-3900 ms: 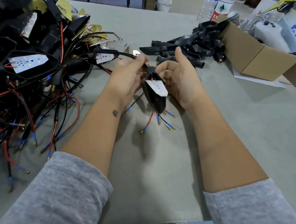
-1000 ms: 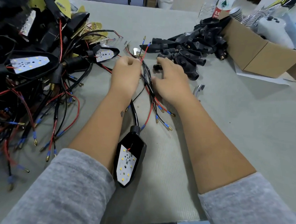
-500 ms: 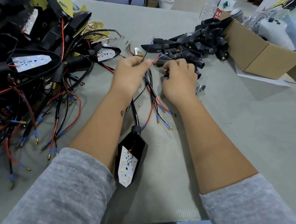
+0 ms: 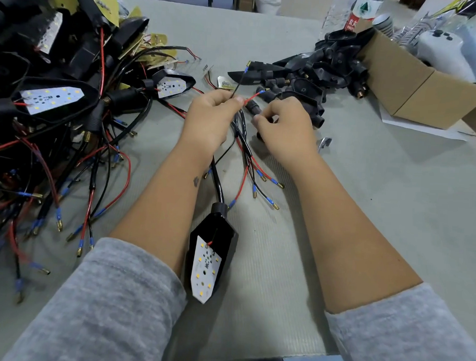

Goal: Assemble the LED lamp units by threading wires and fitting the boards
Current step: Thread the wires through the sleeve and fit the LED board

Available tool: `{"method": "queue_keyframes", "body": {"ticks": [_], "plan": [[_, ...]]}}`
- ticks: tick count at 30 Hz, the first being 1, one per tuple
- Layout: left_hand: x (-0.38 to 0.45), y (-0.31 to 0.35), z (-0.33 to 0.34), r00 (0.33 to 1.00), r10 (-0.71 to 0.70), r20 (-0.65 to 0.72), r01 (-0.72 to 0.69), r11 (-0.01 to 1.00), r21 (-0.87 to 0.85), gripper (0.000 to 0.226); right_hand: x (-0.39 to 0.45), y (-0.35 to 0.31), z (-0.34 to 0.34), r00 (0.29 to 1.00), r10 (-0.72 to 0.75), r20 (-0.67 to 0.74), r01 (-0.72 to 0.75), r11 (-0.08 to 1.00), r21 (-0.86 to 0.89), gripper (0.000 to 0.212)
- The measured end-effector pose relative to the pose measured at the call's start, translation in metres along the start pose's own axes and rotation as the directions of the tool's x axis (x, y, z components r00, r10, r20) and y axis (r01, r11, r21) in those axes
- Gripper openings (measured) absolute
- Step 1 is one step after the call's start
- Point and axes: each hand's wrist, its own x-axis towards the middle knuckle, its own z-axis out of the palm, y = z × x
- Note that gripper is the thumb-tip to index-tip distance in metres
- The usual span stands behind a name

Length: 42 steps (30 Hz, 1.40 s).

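My left hand (image 4: 211,118) pinches a red and a black wire (image 4: 250,98) near their blue-sleeved tips, which stick up and to the right. My right hand (image 4: 285,126) grips a small black lamp housing (image 4: 253,107), its open stem end close to the red wire tip. Between my forearms lies an assembled lamp unit (image 4: 208,258), a black shell with a white LED board, its black cable running up toward my left hand. Loose red and black wires (image 4: 255,178) with gold tips fan out below my hands.
A big tangle of finished lamp units and wires (image 4: 48,101) fills the left side. Empty black housings (image 4: 314,74) are heaped at the back right beside a cardboard box (image 4: 418,90). A small metal tool (image 4: 323,143) lies right of my right hand. Bottles stand behind.
The assembled unit was laid down between my forearms. My right hand took a black housing from the heap and brought it to the wire tips that my left hand lifted.
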Motion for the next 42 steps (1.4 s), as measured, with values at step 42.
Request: {"method": "queue_keyframes", "body": {"ticks": [42], "plan": [[-0.012, 0.005, 0.003, 0.988, 0.138, 0.071, -0.144, 0.985, 0.091, 0.005, 0.002, -0.001, -0.013, 0.906, 0.325, 0.270, -0.264, -0.065, 0.962, 0.016]]}}
